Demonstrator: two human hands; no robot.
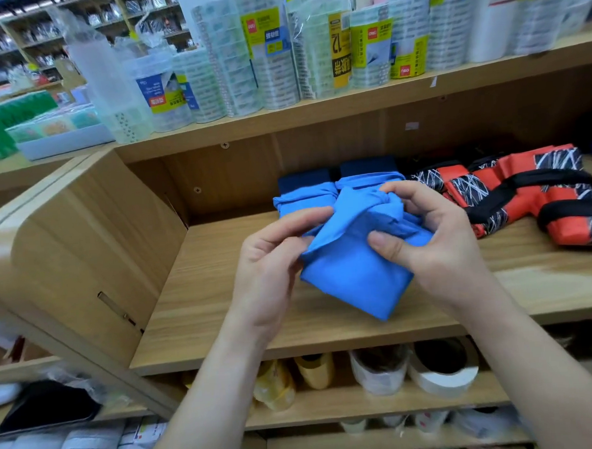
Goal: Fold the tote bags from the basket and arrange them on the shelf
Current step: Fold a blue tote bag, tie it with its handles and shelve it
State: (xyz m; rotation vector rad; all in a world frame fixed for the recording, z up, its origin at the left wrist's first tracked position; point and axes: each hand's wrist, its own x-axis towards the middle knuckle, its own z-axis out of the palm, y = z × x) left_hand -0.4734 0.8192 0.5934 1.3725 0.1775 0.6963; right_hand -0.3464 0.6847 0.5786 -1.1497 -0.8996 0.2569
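From the head camera, the soft bright-blue fabric tote bag is held over the pale wooden shelf board, clamped between both hands. The left hand pinches its left edge, fingers curled on the cloth. The right hand wraps the bunched top, thumb pressing the fold, probably so the bundle cannot spring open. Just behind the grip lie folded blue bags, and to its right red-and-black patterned bags, the row it seems meant to join.
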